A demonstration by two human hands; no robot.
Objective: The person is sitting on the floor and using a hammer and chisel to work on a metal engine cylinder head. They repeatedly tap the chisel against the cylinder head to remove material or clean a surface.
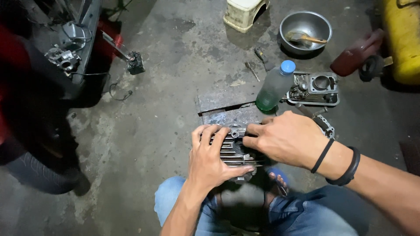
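Dim shop light, dark shadowed edges, left side blurred, centre sharp

Bare concrete floor (166,52), grey, stained dark and patchy. At the left, a motorcycle (48,70) partly stripped, black tyre (35,170) low down. At the top, a pale plastic stool (244,13) and a steel bowl (305,30). At the right edge, a yellow tank (402,39). Dim light, darker toward the corners

Grey finned engine cylinder (234,148) (metal, oily) on concrete floor (144,131).
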